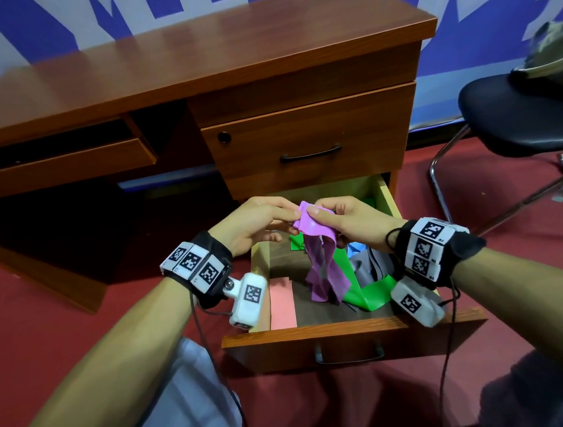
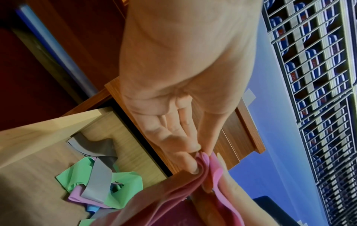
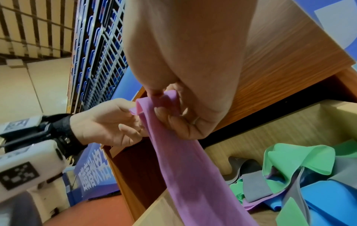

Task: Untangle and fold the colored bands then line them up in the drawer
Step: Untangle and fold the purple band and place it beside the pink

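Note:
Over the open lower drawer [image 1: 353,328] both hands hold a purple band [image 1: 322,261] by its top end. My left hand [image 1: 257,222] pinches the band's upper left corner between thumb and fingertips [image 2: 193,165]. My right hand [image 1: 346,219] grips the folded top beside it, fingers curled round the purple band [image 3: 185,160]. The band's rest hangs twisted down into the drawer. Below lies a tangle of a green band [image 1: 374,294], a grey band [image 1: 367,267] and a blue band [image 3: 324,198]. A pink folded band [image 1: 281,304] lies flat at the drawer's left side.
The wooden desk [image 1: 189,60] has a closed upper drawer [image 1: 310,134] just above the open one. A black chair [image 1: 521,114] with a bag on it stands at the right. Red carpet [image 1: 58,303] covers the floor around the drawer.

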A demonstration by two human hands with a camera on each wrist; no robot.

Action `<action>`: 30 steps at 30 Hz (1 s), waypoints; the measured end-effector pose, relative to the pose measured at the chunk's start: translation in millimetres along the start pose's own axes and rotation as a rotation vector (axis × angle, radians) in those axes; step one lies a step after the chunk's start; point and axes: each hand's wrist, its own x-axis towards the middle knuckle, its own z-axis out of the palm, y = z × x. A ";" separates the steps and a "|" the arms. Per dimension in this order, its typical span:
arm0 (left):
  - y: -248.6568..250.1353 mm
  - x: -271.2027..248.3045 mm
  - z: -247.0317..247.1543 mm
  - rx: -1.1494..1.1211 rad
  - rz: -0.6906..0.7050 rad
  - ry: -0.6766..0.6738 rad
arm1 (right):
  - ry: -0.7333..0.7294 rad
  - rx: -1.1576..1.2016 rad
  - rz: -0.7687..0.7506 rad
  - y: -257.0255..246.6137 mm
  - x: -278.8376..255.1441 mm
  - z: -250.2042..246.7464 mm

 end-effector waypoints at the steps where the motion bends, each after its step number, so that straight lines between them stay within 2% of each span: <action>1: 0.2 0.1 0.5 0.004 -0.008 0.001 | 0.007 -0.013 -0.002 1.1 0.4 0.9; 11: 1.1 -1.4 2.3 -0.039 -0.034 -0.011 | 0.050 0.009 0.004 8.9 5.5 3.7; 20: -0.9 -0.9 2.4 -0.043 -0.021 -0.053 | 0.071 -0.095 0.008 13.2 10.7 4.1; 30: -2.3 1.8 2.4 -0.098 -0.030 -0.106 | 0.154 -0.216 -0.086 13.4 12.6 6.4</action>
